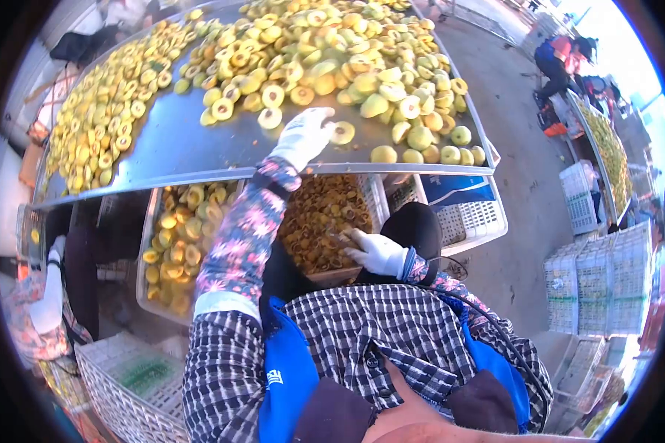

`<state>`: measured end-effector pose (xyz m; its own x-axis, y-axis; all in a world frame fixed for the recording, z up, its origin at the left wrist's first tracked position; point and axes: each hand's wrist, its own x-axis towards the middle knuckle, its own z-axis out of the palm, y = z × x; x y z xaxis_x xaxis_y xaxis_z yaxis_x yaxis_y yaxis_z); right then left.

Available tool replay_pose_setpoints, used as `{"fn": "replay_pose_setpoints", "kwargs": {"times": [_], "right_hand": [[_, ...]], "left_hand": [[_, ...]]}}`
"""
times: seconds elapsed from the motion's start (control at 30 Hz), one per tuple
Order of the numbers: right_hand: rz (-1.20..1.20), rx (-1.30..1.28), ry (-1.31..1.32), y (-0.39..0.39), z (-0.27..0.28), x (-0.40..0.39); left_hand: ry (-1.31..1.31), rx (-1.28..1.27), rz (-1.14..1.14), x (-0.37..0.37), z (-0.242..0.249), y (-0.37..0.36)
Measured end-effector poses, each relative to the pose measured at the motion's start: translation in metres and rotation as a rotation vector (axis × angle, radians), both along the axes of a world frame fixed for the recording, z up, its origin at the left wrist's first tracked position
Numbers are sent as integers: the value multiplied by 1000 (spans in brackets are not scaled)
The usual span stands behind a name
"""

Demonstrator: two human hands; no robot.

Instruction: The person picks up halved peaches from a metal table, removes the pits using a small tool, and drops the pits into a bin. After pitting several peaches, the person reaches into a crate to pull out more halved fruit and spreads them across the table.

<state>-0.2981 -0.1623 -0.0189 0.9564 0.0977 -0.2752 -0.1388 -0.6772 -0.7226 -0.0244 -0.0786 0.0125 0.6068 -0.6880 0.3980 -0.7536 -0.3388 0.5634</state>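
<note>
Over the metal table [177, 148], my left hand [303, 138] wears a white glove; its curled fingers stand a little apart, beside a halved yellow fruit [342, 133] with a brown centre. I cannot see anything held in it. My right hand [380, 253], also gloved, has its stained fingers spread above a crate of brown and yellow pieces [321, 218] under the table edge. Nothing shows in that hand. A big heap of halved and whole yellow-green fruit [332, 52] covers the back of the table.
More halves [103, 118] are piled on the table's left. Left of my knees is a crate of fruit [177, 244]; a white basket [469, 221] stands at the right. A co-worker's arm [46, 295] shows at far left. Another person [561, 63] bends at upper right, near stacked crates [598, 280].
</note>
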Motion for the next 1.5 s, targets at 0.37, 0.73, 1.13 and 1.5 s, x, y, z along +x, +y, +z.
{"fn": "replay_pose_setpoints", "kwargs": {"times": [0.37, 0.73, 1.13, 1.5], "right_hand": [[-31, 140, 12, -26, 6, -24], [-334, 166, -647, -49, 77, 19], [-334, -73, -908, 12, 99, 64], [-179, -240, -824, 7, 89, 46]], "left_hand": [[41, 299, 152, -15, 11, -149], [1724, -890, -562, -57, 60, -4], [1233, -1072, -357, -111, 55, 34], [880, -645, -56, -121, 70, 36]]}}
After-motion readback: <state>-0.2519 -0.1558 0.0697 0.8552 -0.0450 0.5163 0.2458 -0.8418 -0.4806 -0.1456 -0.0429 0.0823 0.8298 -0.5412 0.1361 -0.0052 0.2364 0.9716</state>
